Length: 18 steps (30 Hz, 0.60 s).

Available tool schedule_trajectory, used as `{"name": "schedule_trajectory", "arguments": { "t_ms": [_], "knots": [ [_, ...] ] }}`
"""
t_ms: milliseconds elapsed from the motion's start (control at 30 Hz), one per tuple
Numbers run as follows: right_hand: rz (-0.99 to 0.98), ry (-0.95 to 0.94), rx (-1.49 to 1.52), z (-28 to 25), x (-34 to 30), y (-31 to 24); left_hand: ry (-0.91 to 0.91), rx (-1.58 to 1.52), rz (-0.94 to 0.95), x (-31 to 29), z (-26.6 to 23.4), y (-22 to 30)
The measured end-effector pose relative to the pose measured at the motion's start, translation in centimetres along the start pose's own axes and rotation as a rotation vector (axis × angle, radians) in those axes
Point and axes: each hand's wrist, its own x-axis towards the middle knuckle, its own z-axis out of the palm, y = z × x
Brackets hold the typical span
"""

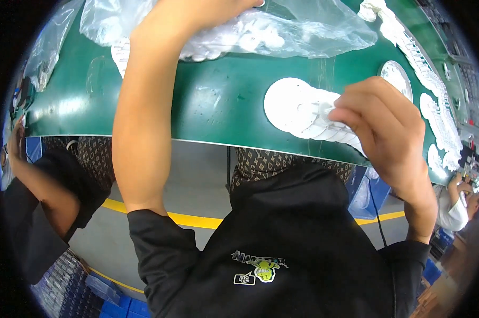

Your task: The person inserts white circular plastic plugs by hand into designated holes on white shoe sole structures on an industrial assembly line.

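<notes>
My left hand (215,11) reaches across a clear plastic bag (324,37) holding small white parts. Its fingers run off the upper edge, so their grip is mostly hidden; a bit of white shows at one fingertip. Over the green table (218,100), my right hand (390,124) is closed in a pinch, thumb against curled fingers, on a small white plastic part (324,112). Directly under that part lies an overlapping row of round white discs (286,103), fanned out toward the right and partly covered by the hand.
Another clear bag (51,47) lies at the far left. A round tray (395,74) and long rows of white parts (435,87) line the right side. Co-workers sit on both sides, one person's arm (43,183) at left. Blue bins (366,196) stand below the table edge.
</notes>
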Motion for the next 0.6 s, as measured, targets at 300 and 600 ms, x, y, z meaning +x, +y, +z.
{"name": "schedule_trajectory", "arguments": {
  "t_ms": [300, 600],
  "knots": [
    [-0.056, -0.103, -0.103, -0.7, 1.4, -1.6, 0.236, -0.032, 0.135, -1.1, -2.6, 2.9],
    [0.121, -0.099, -0.122, -0.4, 0.3, -1.1, 0.141, -0.245, 0.137, -10.5, 2.2, 9.9]
  ]
}}
